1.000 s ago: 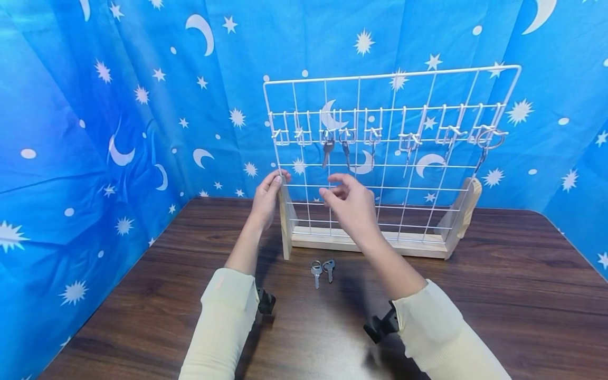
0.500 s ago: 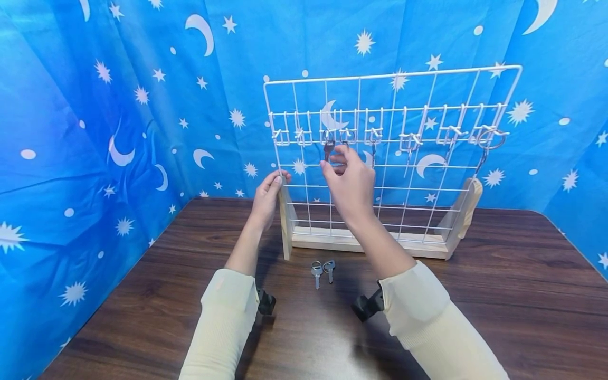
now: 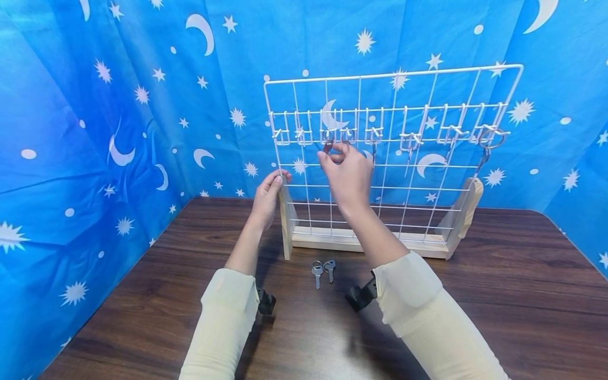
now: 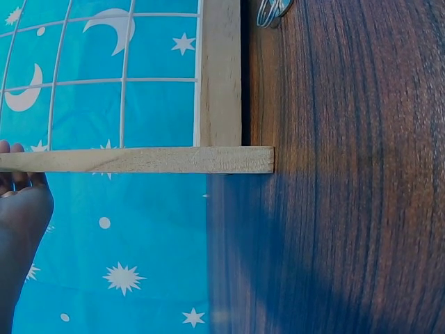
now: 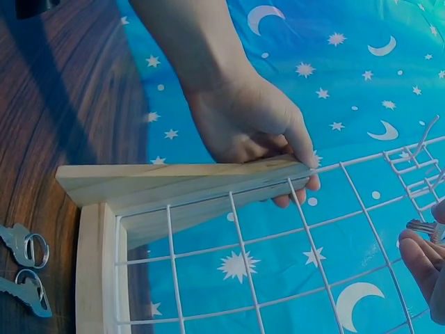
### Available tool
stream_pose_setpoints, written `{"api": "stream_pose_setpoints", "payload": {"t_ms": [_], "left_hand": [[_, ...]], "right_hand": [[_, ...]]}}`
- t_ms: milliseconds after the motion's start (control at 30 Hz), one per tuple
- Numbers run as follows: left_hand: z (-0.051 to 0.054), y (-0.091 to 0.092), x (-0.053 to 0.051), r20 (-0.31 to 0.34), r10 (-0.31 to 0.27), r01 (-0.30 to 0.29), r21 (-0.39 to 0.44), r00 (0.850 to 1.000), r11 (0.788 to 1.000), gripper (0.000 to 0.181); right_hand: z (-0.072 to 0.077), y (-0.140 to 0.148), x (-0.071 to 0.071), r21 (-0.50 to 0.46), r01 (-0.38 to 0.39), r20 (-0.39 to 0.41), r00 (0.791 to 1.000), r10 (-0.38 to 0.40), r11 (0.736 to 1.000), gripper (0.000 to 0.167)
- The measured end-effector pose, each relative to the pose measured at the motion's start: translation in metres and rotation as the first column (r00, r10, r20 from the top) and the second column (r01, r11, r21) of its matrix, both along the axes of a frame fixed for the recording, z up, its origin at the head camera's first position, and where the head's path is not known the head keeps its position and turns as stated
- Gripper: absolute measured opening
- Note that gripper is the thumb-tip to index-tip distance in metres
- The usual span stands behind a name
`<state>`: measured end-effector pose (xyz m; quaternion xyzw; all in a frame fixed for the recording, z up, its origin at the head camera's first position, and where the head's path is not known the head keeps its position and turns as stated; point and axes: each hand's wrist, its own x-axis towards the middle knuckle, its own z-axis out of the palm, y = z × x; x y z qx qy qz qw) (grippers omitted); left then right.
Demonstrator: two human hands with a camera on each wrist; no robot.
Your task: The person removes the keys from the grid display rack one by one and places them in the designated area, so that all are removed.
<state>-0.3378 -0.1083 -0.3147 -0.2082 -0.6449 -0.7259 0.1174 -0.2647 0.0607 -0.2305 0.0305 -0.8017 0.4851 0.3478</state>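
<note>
A white wire rack [image 3: 404,187] with wooden side posts stands on the table, and several keys hang from its hooks. The left hand [image 3: 268,200] grips the top of the left post [image 3: 286,227]; in the right wrist view that same hand [image 5: 250,122] wraps the post's upper end, thumb on the near side. Up at the hook row, the right hand [image 3: 349,177] pinches a hanging key [image 3: 328,146] between thumb and fingers. The right wrist view shows this key [image 5: 421,226] at the fingertips, by the hooks. Its ring [image 3: 328,135] is at a hook.
Two keys with rings, one [image 3: 317,273] beside the other [image 3: 330,269], lie on the dark wooden table [image 3: 199,248] in front of the rack. More keys hang to the right, one on a large ring [image 3: 491,138]. Behind is a blue cloth [image 3: 228,63] with moons and stars.
The right hand has risen from below the hanging keys to the hook row and has taken hold of one key. The left hand has stayed on the post.
</note>
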Motion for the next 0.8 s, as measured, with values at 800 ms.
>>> {"api": "stream_pose_setpoints", "payload": {"t_ms": [800], "left_hand": [[-0.0005,0.0004,0.0007,-0.01,0.009,-0.009,-0.018,1.0,1.0,0.03]], "right_hand": [[0.0034,-0.0022,0.0033,-0.144,-0.118,-0.032,0.993,0.115,0.983,0.027]]}}
